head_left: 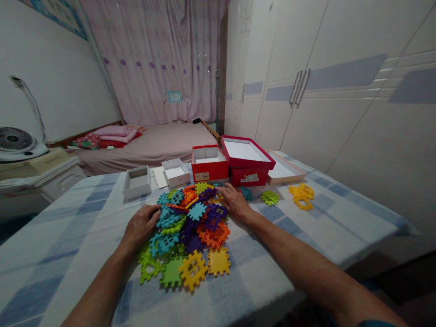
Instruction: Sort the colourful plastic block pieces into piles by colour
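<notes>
A heap of plastic interlocking building tiles (189,222) in turquoise, purple, orange, green and yellow lies on the checked tablecloth in front of me. My left hand (142,222) rests against the heap's left side, its fingers loosely bent beside turquoise tiles. At the heap's upper right, my right hand (234,202) reaches in with fingers stretched along the purple tiles; neither hand visibly grips one. The near edge of the heap shows a yellow window tile (193,270), a flat yellow tile (218,262) and a green tile (172,272).
Right of the heap lie a green tile (270,197), a turquoise tile (245,193) and yellow pieces (302,196). Behind stand a grey box (136,184), a small white box (175,174), a red box (210,171) and a magenta-rimmed box (250,175). A shallow tray (286,175) sits behind them.
</notes>
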### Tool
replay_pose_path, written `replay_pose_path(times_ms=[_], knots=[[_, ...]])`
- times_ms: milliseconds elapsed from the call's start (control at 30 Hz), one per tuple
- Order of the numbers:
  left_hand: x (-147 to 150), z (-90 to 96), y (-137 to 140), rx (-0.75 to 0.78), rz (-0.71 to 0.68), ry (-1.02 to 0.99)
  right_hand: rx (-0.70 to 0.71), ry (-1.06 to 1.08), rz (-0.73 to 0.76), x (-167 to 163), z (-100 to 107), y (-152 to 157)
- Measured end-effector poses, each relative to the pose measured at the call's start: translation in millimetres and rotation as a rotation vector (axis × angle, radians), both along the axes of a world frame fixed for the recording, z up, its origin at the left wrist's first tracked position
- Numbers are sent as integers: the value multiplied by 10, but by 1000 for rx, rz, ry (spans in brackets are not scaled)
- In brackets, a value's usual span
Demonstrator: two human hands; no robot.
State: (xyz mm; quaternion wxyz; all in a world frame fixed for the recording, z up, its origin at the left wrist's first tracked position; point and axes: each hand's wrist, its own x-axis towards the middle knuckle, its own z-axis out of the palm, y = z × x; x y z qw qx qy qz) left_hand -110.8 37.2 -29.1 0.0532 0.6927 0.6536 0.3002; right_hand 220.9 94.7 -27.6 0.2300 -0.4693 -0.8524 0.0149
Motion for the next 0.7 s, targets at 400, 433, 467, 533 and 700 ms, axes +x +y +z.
replay_pose_path(times_ms=[400, 433, 467, 533, 700], knots=[[-10, -6, 6, -8, -1, 14, 49, 149, -22, 20, -35, 92], [-10, -6, 6, -15, -2, 14, 57, 165, -16, 25, -6, 83], [-10, -5, 7, -21, -3, 12, 70, 177, -16, 39, 31, 70], [-6, -5, 7, -26, 0, 6, 110, 177, -49, 97, 117, 40], [5, -2, 1, -16, 6, 0, 138, 63, -232, 363, 224, 2]])
